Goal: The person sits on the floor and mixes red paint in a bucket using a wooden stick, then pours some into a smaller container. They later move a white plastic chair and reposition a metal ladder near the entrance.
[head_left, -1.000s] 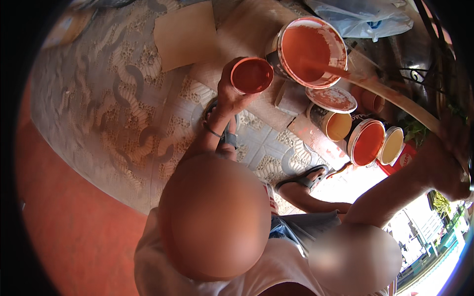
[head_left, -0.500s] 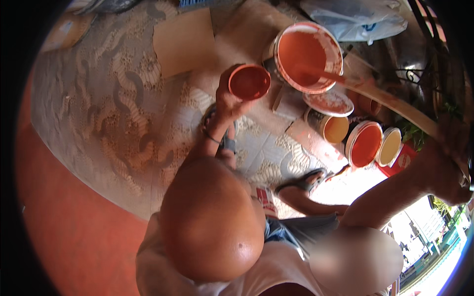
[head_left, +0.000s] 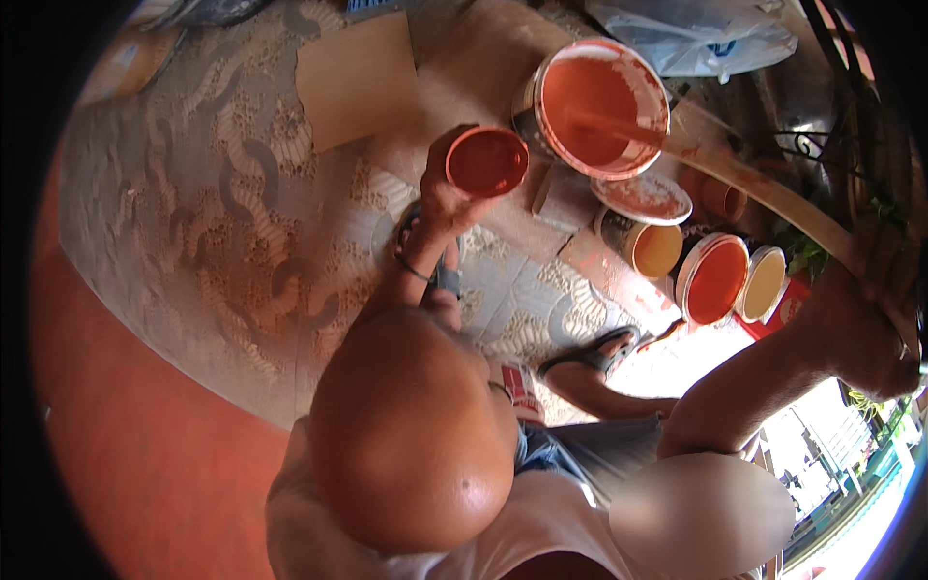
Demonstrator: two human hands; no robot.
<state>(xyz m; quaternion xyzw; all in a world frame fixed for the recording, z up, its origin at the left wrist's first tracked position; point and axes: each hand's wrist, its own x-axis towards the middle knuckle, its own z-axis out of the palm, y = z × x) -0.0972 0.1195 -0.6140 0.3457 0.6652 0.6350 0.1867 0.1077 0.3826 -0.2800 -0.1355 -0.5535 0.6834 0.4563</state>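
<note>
Beside the bucket (head_left: 648, 92), the left grip (head_left: 445, 196) clasps a cup (head_left: 486, 143); the right grip (head_left: 873, 324), a stick (head_left: 764, 186); tilting the cup risks spills.

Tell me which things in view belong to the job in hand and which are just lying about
Seemingly in use:
cup, in the left hand
wooden stick, in the right hand, reaching into the bucket
red-orange paint inside it

Apparently just lying about:
plastic bag
cardboard sheet
paint-smeared lid
smaller paint containers, untouched
</note>
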